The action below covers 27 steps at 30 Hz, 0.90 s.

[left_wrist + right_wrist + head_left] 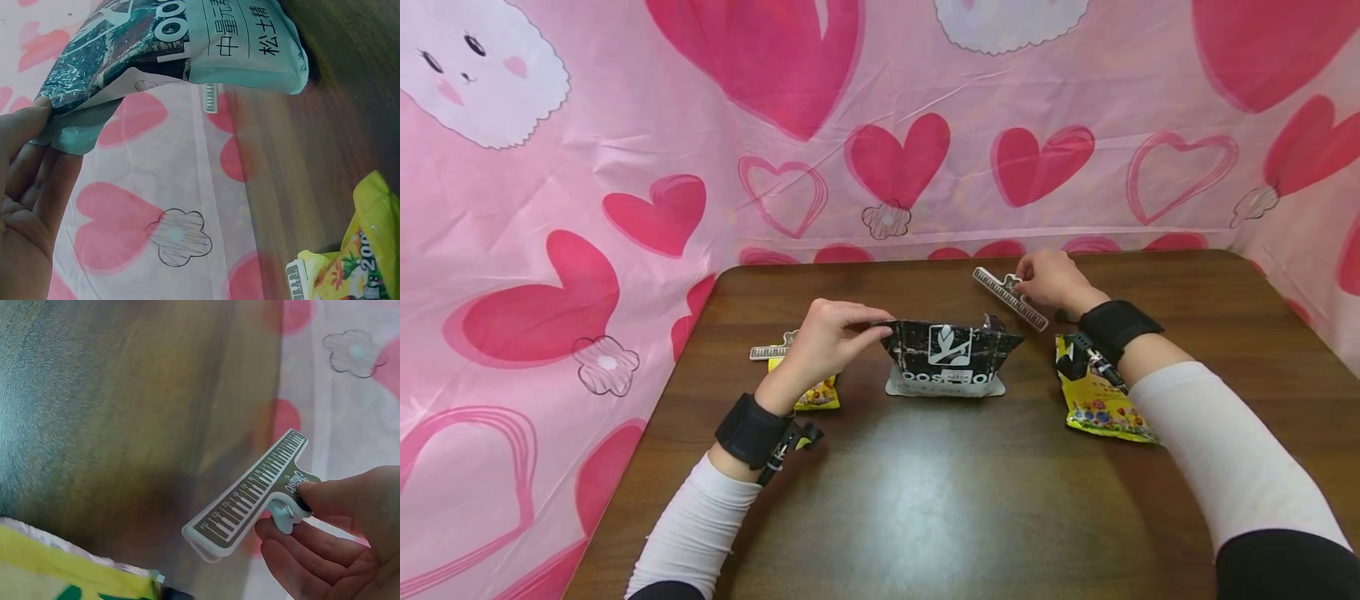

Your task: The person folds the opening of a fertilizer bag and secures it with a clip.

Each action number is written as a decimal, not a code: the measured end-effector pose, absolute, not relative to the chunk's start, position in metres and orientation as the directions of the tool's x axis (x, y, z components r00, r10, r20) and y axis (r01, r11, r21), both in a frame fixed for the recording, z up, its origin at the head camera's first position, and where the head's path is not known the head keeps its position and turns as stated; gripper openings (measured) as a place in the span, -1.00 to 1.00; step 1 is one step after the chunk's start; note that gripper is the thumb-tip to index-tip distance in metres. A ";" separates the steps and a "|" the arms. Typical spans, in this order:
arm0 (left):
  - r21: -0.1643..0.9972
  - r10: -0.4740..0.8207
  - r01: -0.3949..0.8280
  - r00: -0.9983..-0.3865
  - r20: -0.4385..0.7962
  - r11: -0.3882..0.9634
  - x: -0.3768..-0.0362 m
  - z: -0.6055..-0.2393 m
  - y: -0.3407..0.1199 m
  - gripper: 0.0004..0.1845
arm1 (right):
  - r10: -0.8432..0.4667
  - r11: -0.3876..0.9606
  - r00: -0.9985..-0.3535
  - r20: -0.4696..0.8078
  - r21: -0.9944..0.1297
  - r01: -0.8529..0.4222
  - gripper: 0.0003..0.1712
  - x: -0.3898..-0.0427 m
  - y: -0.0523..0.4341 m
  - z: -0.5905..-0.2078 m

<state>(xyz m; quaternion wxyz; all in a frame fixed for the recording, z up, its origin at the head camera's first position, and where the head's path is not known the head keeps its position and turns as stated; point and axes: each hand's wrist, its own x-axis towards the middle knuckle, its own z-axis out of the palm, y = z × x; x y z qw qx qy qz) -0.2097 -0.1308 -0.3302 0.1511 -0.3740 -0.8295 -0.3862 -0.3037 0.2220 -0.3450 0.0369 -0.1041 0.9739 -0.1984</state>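
Note:
A black and white plastic bag (951,358) with printed lettering stands upright mid-table. My left hand (831,342) pinches its top left corner between thumb and fingers; the left wrist view shows the bag's pale lower part (250,50). Behind and to the right, my right hand (1052,279) pinches the handle of a long clip (1010,297) with a piano-key pattern. In the right wrist view the clip (250,500) is held by its handle, thumb on one side and fingers on the other, with its long edge pointing away from the hand.
A yellow packet (1105,400) lies under the right forearm. Partly hidden behind the left wrist, another yellow packet (820,393) has a second piano-key clip (767,352) by its top. A pink heart-patterned cloth (925,75) hangs along the back and left of the wooden table (917,500).

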 end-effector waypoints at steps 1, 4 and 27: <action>0.528 0.504 0.738 -0.673 0.541 0.420 -0.210 -0.331 -0.131 -0.81 | -0.221 0.896 -0.975 -0.027 -0.399 -0.192 -0.77 -0.302 0.222 -0.342; 0.526 0.505 0.743 -0.668 0.546 0.414 -0.209 -0.332 -0.132 -0.82 | -0.233 0.878 -0.972 -0.012 -0.432 -0.205 -0.77 -0.296 0.222 -0.333; 0.522 0.515 0.751 -0.658 0.549 0.404 -0.209 -0.332 -0.135 -0.82 | -0.402 0.786 -0.909 0.108 -0.468 -0.404 -0.56 -0.225 0.204 -0.248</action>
